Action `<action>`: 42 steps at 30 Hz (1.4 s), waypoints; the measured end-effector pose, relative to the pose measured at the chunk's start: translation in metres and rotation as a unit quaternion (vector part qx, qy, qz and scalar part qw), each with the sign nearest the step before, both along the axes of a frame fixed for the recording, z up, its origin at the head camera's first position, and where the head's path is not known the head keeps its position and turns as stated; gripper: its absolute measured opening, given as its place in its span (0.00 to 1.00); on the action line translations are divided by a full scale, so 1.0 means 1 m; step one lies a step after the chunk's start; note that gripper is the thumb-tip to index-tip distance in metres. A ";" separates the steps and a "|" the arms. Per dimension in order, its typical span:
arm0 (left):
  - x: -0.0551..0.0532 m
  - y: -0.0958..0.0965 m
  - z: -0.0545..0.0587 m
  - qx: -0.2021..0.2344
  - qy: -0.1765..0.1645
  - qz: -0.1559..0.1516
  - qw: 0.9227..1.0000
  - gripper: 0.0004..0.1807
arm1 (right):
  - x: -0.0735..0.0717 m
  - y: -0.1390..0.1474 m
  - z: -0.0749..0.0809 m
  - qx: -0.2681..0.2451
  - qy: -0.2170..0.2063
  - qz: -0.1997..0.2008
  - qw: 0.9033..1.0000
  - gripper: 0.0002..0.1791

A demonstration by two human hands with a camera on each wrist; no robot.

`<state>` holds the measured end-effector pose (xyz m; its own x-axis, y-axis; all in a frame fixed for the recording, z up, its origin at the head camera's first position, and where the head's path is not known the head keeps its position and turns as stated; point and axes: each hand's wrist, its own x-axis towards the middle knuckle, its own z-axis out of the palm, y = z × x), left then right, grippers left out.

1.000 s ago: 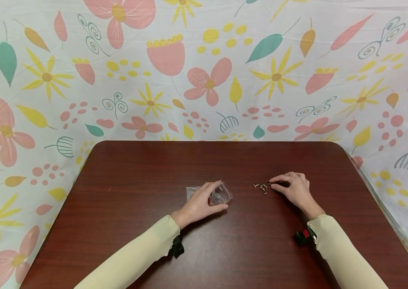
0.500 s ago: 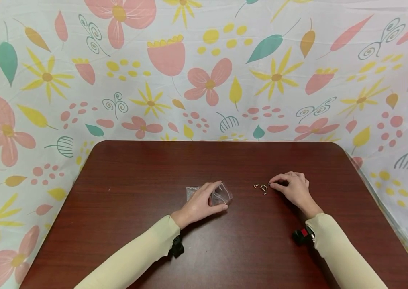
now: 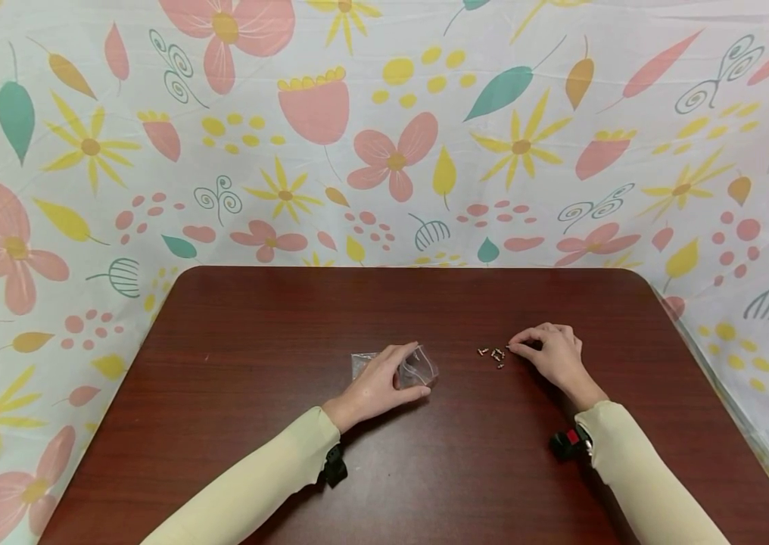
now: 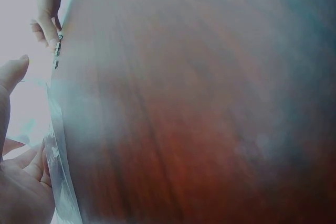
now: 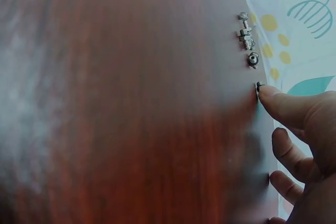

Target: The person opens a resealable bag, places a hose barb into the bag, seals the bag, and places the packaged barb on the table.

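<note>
A clear zip bag [image 3: 417, 368] lies on the table under my left hand [image 3: 374, 386], its mouth facing right. That hand rests on the bag with thumb and index finger spread at the two sides of the mouth; part of the bag is hidden beneath the palm. In the left wrist view the bag's plastic [image 4: 60, 177] runs along beside the fingers. My right hand [image 3: 555, 359] pinches a small metal screw [image 5: 259, 88] between thumb and index fingertips, close over the tabletop. Just left of it lie several loose small metal screws [image 3: 496, 353].
The dark red-brown wooden table [image 3: 275, 318] has rounded far corners. A flower-print cloth [image 3: 391, 91] hangs behind it and around both sides. Each wrist wears a small black camera, the left camera [image 3: 334, 465] and the right camera [image 3: 567, 445].
My right forearm and wrist have shifted very slightly left, the fingertips staying beside the screws. The left hand and bag have kept their place.
</note>
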<state>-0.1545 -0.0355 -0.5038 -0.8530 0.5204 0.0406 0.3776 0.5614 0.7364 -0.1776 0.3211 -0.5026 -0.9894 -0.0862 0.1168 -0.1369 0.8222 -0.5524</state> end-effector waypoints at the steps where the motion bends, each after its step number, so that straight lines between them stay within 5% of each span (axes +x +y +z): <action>1: 0.000 0.000 0.000 0.000 0.001 0.000 1.000 0.45 | 0.000 0.000 0.000 -0.002 0.000 -0.001 1.000 0.05; 42: 0.000 0.000 0.002 -0.006 0.002 -0.005 1.000 0.45 | 0.029 -0.044 0.012 -0.085 0.059 0.047 0.994 0.05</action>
<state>-0.1541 -0.0350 -0.5021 -0.8478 0.5290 0.0369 0.3854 0.5669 0.7281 -0.1481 0.2771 -0.4902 -0.9565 -0.1463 0.2524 -0.2805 0.6991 -0.6577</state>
